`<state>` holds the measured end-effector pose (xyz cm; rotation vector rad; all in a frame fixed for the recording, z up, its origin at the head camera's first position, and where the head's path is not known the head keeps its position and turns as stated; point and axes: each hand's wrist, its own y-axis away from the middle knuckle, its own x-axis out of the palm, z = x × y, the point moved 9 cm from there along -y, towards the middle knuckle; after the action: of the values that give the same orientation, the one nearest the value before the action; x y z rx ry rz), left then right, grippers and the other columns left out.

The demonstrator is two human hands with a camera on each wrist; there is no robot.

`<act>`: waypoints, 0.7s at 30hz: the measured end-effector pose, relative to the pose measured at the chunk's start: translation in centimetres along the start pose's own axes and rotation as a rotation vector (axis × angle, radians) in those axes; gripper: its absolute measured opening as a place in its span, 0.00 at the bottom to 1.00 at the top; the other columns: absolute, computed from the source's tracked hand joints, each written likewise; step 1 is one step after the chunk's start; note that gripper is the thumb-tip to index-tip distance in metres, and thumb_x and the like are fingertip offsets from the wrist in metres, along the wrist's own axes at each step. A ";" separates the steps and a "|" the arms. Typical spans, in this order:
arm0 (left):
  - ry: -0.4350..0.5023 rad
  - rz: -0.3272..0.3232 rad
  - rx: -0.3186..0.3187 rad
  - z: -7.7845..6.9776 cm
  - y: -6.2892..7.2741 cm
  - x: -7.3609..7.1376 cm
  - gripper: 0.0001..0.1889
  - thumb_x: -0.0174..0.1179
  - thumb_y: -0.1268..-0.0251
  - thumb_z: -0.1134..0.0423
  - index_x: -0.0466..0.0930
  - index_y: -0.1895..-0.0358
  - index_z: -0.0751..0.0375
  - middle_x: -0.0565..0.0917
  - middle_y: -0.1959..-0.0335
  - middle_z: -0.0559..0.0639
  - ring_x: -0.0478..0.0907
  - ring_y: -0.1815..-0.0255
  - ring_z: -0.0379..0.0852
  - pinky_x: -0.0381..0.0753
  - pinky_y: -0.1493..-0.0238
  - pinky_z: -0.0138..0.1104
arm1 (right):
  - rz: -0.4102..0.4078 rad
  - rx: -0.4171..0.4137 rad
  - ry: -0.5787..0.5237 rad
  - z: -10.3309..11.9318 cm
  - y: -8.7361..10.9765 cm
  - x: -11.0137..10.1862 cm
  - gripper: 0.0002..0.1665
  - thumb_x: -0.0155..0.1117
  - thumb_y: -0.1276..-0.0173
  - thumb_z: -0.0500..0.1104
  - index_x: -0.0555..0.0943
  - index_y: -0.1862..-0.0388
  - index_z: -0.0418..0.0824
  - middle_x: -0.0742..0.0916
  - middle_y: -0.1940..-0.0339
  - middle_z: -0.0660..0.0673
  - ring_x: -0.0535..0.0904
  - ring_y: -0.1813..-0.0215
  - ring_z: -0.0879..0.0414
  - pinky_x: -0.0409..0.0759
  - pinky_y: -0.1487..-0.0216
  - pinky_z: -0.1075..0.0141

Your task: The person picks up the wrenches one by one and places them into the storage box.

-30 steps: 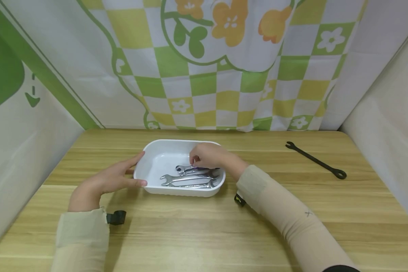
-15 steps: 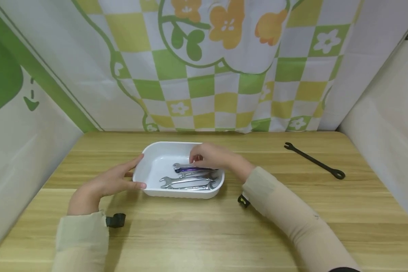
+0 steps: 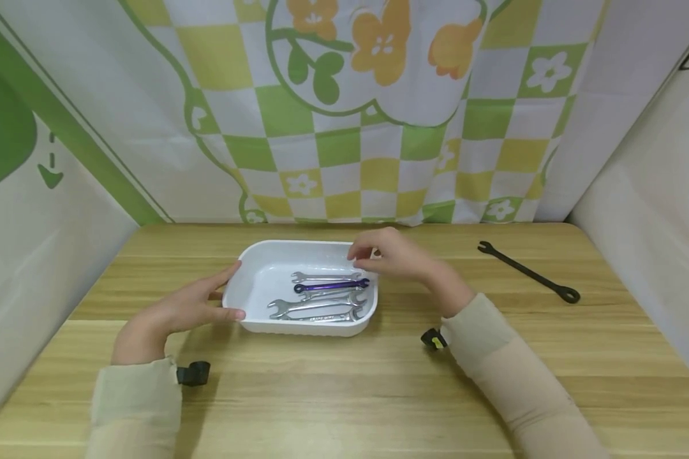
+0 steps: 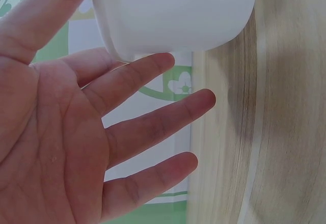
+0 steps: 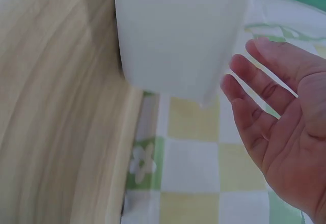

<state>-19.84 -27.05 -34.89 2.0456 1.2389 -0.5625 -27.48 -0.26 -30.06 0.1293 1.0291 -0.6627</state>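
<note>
A white rounded box (image 3: 310, 328) stands on the table, holding several wrenches. One of them is a purple wrench (image 3: 332, 287), lying just in front of a silver wrench (image 3: 324, 277); a larger silver wrench (image 3: 316, 306) is nearer the front wall. My left hand (image 3: 184, 307) touches the box's left end with the thumb near the front corner. In the left wrist view, the fingers of that left hand (image 4: 76, 122) are spread and straight. Over the box's right rear rim hovers my right hand (image 3: 399, 255), its fingers loosely bent around nothing. The right wrist view shows that hand beside the box wall.
On the table's right side lies a long black wrench (image 3: 528, 272). A checked floral cloth (image 3: 344, 153) hangs behind the wooden table (image 3: 333, 395). Pale walls rise at both sides.
The right hand has let go of the purple wrench among the others and has moved up and right to the box's rim. The left hand keeps its place on the box.
</note>
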 end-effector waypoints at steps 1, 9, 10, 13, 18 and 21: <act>0.001 0.000 0.002 0.0 0.0 0.0 0.56 0.68 0.38 0.47 0.35 0.19 0.55 0.58 0.24 0.73 0.65 0.29 0.72 0.74 0.38 0.58 | -0.013 0.008 0.000 -0.1 0.4 -0.4 0.09 0.65 0.32 0.36 0.86 0.55 0.36 0.89 0.58 0.45 0.86 0.56 0.55 0.84 0.49 0.60; 0.000 -0.005 0.009 0.0 0.0 0.0 0.55 0.67 0.38 0.48 0.36 0.19 0.56 0.57 0.24 0.73 0.65 0.29 0.72 0.75 0.39 0.58 | -0.105 0.078 0.011 -1.3 3.6 -2.8 0.07 0.67 0.34 0.35 0.86 0.57 0.38 0.89 0.62 0.45 0.83 0.61 0.54 0.84 0.55 0.52; 0.001 -0.005 0.008 0.0 0.0 0.0 0.55 0.67 0.38 0.48 0.36 0.19 0.56 0.57 0.24 0.73 0.65 0.29 0.72 0.75 0.39 0.58 | -0.110 0.086 0.012 -1.4 4.0 -3.0 0.08 0.67 0.34 0.35 0.86 0.57 0.38 0.89 0.63 0.45 0.83 0.62 0.55 0.84 0.56 0.53; 0.000 -0.005 0.006 0.0 0.0 0.0 0.55 0.67 0.37 0.48 0.35 0.19 0.55 0.57 0.24 0.73 0.65 0.28 0.72 0.75 0.39 0.58 | -0.124 0.115 0.022 -2.1 5.2 -3.8 0.08 0.67 0.34 0.35 0.86 0.56 0.38 0.89 0.63 0.46 0.82 0.63 0.56 0.83 0.57 0.55; 0.010 -0.003 0.007 0.1 -0.1 0.0 0.55 0.68 0.37 0.48 0.35 0.19 0.55 0.57 0.24 0.73 0.64 0.28 0.72 0.75 0.39 0.58 | -0.137 0.199 0.045 -3.4 7.2 -5.0 0.09 0.67 0.32 0.37 0.85 0.54 0.41 0.88 0.61 0.47 0.81 0.61 0.57 0.81 0.55 0.57; 0.012 -0.001 0.004 0.1 -0.1 0.0 0.56 0.68 0.37 0.48 0.35 0.18 0.54 0.56 0.24 0.73 0.64 0.28 0.72 0.75 0.39 0.59 | -0.140 0.255 0.033 -4.1 8.5 -5.8 0.10 0.65 0.30 0.39 0.85 0.51 0.42 0.88 0.59 0.48 0.81 0.58 0.55 0.80 0.52 0.54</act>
<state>-19.96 -27.09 -35.06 2.0542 1.2470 -0.5550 -27.73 10.73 -29.12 0.2932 0.9880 -0.9215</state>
